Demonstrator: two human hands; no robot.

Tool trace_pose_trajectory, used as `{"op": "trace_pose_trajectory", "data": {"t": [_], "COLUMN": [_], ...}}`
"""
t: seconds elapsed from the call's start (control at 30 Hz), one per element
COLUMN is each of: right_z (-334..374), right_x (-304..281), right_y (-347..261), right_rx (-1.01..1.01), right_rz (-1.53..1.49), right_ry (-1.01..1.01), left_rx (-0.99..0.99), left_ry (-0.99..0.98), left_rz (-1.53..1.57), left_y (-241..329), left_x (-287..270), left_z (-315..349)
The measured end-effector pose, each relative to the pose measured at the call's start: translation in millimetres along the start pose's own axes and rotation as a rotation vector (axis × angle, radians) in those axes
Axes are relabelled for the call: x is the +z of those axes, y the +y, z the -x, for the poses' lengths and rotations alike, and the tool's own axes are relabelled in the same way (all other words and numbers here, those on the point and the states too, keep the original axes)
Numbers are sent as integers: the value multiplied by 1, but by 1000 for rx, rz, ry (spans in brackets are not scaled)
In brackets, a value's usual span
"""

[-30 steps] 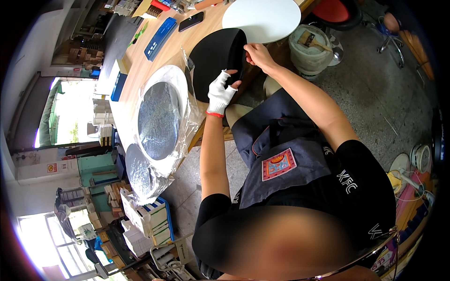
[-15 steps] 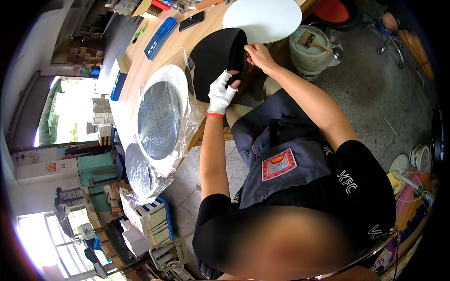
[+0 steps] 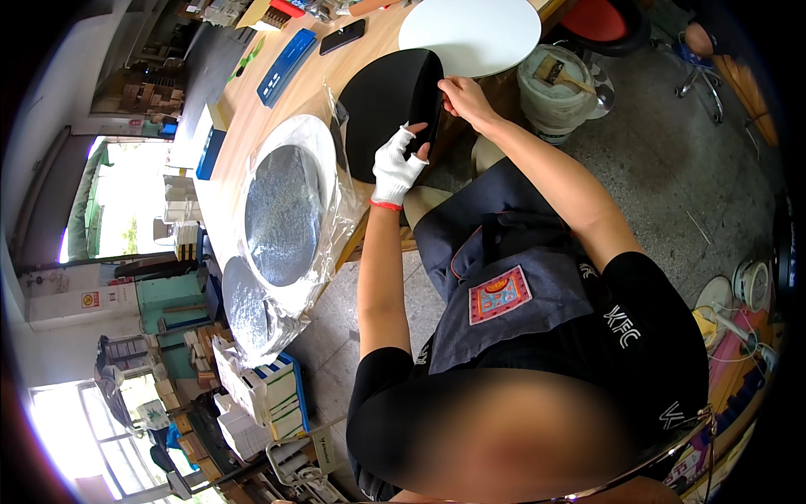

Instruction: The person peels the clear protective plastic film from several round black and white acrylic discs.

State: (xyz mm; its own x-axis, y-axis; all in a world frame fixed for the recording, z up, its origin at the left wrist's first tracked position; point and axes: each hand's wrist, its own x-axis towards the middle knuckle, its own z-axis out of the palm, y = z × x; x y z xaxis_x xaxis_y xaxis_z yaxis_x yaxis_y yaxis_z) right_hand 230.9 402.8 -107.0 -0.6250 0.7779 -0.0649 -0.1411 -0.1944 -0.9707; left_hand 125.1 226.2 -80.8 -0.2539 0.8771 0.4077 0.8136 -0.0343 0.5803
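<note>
A black round sheet lies at the table's near edge, with its right side turned up along a curved line. My left hand, in a white glove with bare fingertips and a red cuff, holds the near part of that turned side, thumb and forefinger showing. Farther up the same rim, my bare right hand pinches the edge; its fingertips are partly hidden. To the left, silver foil-like discs and a white ring-shaped border lie in clear plastic wrap. Beyond the black sheet is a white round board.
A blue box and a dark phone lie on the wooden table. Right of the table stands a bucket with a brush across it, near a red-seated stool. A blue-rimmed crate stands at lower left.
Almost nothing differs. Both hands keep their places on the black sheet, with only a very slight shift of the sheet's edge and the view.
</note>
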Motion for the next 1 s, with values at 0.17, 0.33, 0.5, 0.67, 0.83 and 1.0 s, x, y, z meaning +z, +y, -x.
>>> {"op": "trace_pose_trajectory", "data": {"t": [0.17, 0.33, 0.5, 0.67, 0.83, 1.0], "right_z": [-2, 1, 4, 10, 21, 19], "right_x": [0, -1, -3, -10, -11, 4], "right_y": [1, 0, -3, -15, -10, 10], "right_rx": [2, 4, -16, 126, 221, 94], "right_rz": [4, 3, 31, 130, 24, 52], "right_ry": [-9, 2, -15, -56, -89, -175], "left_rx": [29, -4, 14, 197, 208, 113], "left_ry": [15, -8, 13, 69, 202, 293], "left_rz": [-30, 30, 27, -227, -268, -339], "left_y": [-4, -3, -3, 12, 10, 6], "left_x": [1, -2, 0, 6, 17, 17], "left_z": [0, -1, -1, 3, 6, 8]}}
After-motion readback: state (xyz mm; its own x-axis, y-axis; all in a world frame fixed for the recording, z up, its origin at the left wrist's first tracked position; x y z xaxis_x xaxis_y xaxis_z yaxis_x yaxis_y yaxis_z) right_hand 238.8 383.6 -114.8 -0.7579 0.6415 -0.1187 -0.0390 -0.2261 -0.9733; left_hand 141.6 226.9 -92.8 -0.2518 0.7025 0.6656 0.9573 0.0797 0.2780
